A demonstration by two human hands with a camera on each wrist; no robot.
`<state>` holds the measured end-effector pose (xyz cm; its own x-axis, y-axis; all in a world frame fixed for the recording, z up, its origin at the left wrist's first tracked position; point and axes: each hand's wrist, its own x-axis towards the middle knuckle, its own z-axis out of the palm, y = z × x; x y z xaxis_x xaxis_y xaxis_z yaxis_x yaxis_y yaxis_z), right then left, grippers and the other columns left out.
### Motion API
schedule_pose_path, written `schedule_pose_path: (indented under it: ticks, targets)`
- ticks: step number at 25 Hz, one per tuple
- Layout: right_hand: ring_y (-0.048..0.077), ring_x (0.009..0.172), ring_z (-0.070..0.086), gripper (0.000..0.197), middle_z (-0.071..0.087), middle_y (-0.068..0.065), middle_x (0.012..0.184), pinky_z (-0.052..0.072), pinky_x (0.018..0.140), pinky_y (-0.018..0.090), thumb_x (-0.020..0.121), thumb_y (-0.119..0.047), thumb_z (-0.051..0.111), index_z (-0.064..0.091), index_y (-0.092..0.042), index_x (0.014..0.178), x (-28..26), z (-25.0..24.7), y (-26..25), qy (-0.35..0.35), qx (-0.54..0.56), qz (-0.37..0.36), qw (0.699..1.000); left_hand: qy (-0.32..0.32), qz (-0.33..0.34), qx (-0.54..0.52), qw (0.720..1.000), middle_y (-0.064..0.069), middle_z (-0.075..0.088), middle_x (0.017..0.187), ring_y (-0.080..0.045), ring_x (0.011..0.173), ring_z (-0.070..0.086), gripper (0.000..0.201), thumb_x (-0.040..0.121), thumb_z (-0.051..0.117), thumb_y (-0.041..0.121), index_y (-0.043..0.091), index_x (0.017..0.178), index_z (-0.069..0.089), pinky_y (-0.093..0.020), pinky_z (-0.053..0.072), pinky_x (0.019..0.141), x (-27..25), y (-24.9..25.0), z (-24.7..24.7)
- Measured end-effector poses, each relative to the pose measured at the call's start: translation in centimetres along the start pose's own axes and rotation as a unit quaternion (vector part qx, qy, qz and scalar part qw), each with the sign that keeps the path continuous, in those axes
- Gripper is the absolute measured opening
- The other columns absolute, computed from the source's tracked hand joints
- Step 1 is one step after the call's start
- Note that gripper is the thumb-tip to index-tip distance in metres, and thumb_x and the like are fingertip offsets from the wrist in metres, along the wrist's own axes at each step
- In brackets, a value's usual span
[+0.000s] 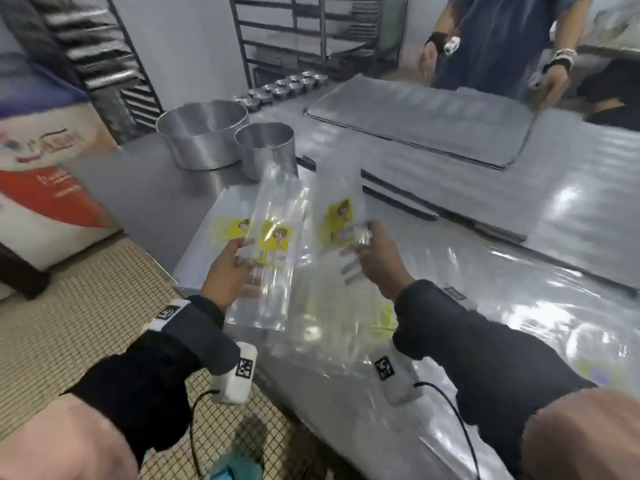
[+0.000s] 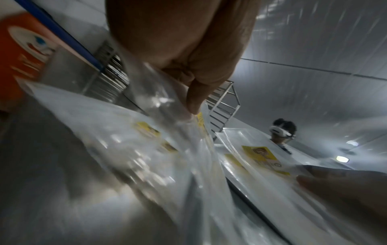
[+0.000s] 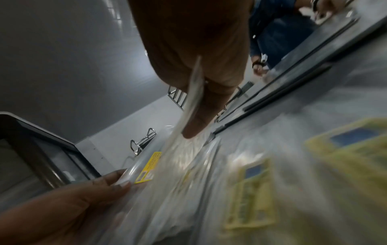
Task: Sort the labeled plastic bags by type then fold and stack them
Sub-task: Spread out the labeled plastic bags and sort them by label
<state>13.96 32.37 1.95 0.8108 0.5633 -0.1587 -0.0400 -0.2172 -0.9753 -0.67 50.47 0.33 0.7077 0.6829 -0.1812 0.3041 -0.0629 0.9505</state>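
Each of my hands holds a clear plastic bag with a yellow label above the steel table (image 1: 145, 188). My left hand (image 1: 230, 263) pinches one bag (image 1: 273, 251) by its left edge, thumb on top; the left wrist view shows that thumb pressing the clear bag (image 2: 167, 99). My right hand (image 1: 372, 252) grips a second bag (image 1: 337, 209) lifted to the right of the first, and in the right wrist view its edge (image 3: 194, 92) runs along my fingers. A flat stack of like bags (image 1: 228, 220) lies under the left one. More bags (image 1: 519, 327) cover the table at right.
Two round metal tins (image 1: 204, 133) (image 1: 266, 147) stand at the back left of the table. Flat metal trays (image 1: 422, 119) lie behind the bags. Another person (image 1: 502, 39) stands across the table. A freezer chest (image 1: 45, 188) is at left, with tiled floor (image 1: 79, 313) below.
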Motion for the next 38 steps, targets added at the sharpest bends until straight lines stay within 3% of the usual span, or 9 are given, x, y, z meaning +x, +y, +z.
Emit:
schedule_pose_path:
  ticks: [4,9,12,15,19,23,27,32,38]
  targets:
    - [0.027,0.053,0.059,0.031,0.058,0.016,0.092,0.053,0.043,0.035,0.095,0.007,0.034,0.042,-0.016,0.114,5.1,8.7,-1.8,-0.028,0.089,0.0,0.996,0.018,-0.004,-0.005,1.0,-0.017,0.056,0.108,-0.02,0.065,0.056,0.04,0.098,0.042,0.002,0.013,0.136,0.037,-0.022,0.053,0.045,5.7,-0.5,-6.3]
    - [0.028,0.068,0.062,0.032,0.059,0.011,0.092,0.056,0.059,0.038,0.096,0.0,0.044,0.037,-0.015,0.123,9.1,14.0,-0.7,0.014,0.153,0.012,0.988,0.02,0.001,0.02,1.0,-0.013,0.058,0.106,-0.023,0.072,0.059,0.026,0.098,0.042,0.003,0.013,0.122,0.04,-0.025,0.055,0.05,11.2,-2.2,-10.5]
    - [0.027,0.097,0.054,0.051,0.05,0.009,0.101,0.045,0.08,0.032,0.091,-0.006,0.056,0.03,-0.006,0.134,10.2,15.5,1.7,0.033,-0.03,0.079,0.996,0.013,-0.007,0.112,0.994,-0.023,0.059,0.111,-0.032,0.092,0.058,0.029,0.088,0.055,0.002,0.004,0.117,0.048,-0.03,0.049,0.072,13.9,-5.0,-10.9]
    - [0.032,0.115,0.051,0.058,0.053,0.018,0.119,0.038,0.086,0.027,0.091,-0.005,0.053,0.026,-0.003,0.142,10.2,16.0,2.1,0.023,-0.148,0.089,0.985,0.016,-0.023,0.175,0.984,-0.024,0.06,0.114,-0.036,0.108,0.057,0.034,0.085,0.054,-0.006,-0.004,0.119,0.053,-0.035,0.044,0.089,15.6,-7.0,-10.5]
    - [0.032,0.129,0.041,0.061,0.042,0.019,0.14,0.036,0.102,0.034,0.092,-0.009,0.054,0.024,-0.002,0.144,10.2,15.6,1.5,-0.021,-0.225,0.1,0.969,0.025,-0.051,0.291,0.955,-0.03,0.059,0.11,-0.042,0.107,0.055,0.024,0.087,0.057,0.008,-0.003,0.108,0.058,-0.043,0.042,0.09,17.0,-7.9,-10.6]
    - [0.029,0.131,0.039,0.066,0.035,0.015,0.146,0.039,0.104,0.036,0.09,-0.011,0.06,0.024,-0.004,0.145,8.5,12.9,0.8,-0.042,-0.199,0.09,0.975,0.045,-0.077,0.392,0.916,-0.025,0.039,0.136,-0.039,0.13,0.03,0.053,0.089,0.058,0.034,0.01,0.135,0.044,-0.042,0.024,0.108,15.3,-6.0,-9.4]
    - [0.027,0.131,0.04,0.065,0.037,0.012,0.147,0.038,0.104,0.034,0.089,-0.016,0.062,0.028,-0.007,0.144,4.6,7.2,0.5,-0.046,-0.239,0.062,0.968,0.04,0.006,0.415,0.909,-0.016,0.039,0.143,-0.038,0.13,0.034,0.056,0.089,0.058,0.033,0.011,0.137,0.042,-0.042,0.031,0.107,10.6,-2.1,-4.9]
    - [0.024,0.133,0.037,0.066,0.034,0.008,0.149,0.029,0.102,0.024,0.091,-0.02,0.06,0.025,-0.007,0.146,-2.1,-2.1,1.3,-0.033,-0.357,0.039,0.933,-0.074,0.072,0.392,0.914,-0.007,0.028,0.153,-0.03,0.139,0.025,0.062,0.094,0.053,0.034,0.016,0.147,0.028,-0.039,0.025,0.11,3.2,0.8,4.4]
    - [0.024,0.138,0.029,0.071,0.027,0.008,0.152,0.026,0.111,0.031,0.09,-0.026,0.062,0.023,-0.008,0.147,-11.4,-13.6,5.3,-0.005,-0.443,0.098,0.891,-0.212,0.136,0.35,0.902,-0.004,0.031,0.152,-0.024,0.138,0.03,0.061,0.092,0.055,0.033,0.017,0.146,0.031,-0.036,0.025,0.112,-5.3,0.7,17.1]
